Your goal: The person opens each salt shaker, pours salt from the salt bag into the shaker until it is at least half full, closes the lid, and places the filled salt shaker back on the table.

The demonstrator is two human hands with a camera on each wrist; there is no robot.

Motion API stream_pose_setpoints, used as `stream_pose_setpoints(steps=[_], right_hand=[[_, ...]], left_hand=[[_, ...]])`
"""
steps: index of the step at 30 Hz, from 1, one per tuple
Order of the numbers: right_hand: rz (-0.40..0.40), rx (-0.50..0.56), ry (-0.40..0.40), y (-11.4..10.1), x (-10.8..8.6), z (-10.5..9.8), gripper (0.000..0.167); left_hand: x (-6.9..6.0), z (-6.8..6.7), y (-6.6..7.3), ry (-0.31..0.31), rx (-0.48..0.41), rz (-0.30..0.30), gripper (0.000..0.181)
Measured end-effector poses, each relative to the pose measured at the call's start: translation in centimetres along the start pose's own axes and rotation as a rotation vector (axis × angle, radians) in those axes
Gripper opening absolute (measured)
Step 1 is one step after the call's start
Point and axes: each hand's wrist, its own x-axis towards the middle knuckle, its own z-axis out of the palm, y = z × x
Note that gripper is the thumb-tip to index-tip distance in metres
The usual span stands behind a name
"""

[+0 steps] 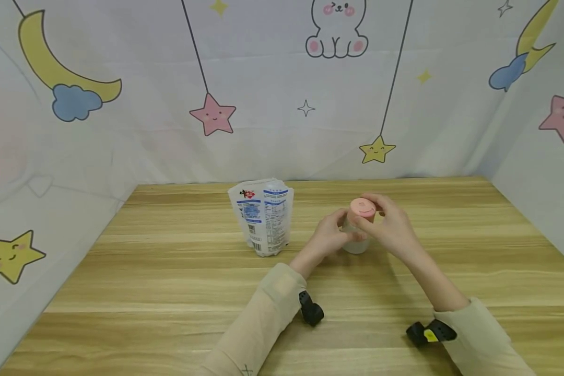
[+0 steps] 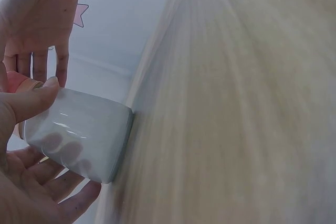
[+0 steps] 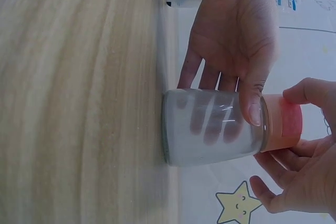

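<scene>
Jar [image 3: 210, 148] stands toward the worktop's [image 1: 169, 292] back edge, left hand [image 1: 328, 234] curled round its body, right hand [image 1: 392, 228] gripping the pink lid [image 1: 361, 208]; a pouch [image 1: 265, 218] stands upright beside them, nearer the left edge.

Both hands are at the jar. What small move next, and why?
I'd probably twist the lid with the right hand while the left hand steadies the jar: the lid is on, the right hand grips it, and the left hand holds the jar below.
</scene>
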Motion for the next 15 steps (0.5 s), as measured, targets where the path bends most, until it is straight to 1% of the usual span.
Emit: stream_pose_setpoints(steps=[6, 11, 15], right_hand=[[0.025, -0.003, 0.016, -0.04, -0.01, 0.28, 0.068], [0.01, 0.002, 0.037, -0.01, -0.08, 0.38, 0.063], [-0.005, -0.001, 0.036, -0.03, -0.11, 0.33, 0.061]], left_hand=[[-0.02, 0.05, -0.02, 0.007, 0.007, 0.001, 0.056], [-0.1, 0.03, 0.03, 0.008, 0.009, 0.006, 0.056], [-0.17, -0.01, 0.07, 0.004, 0.004, 0.006, 0.055]])
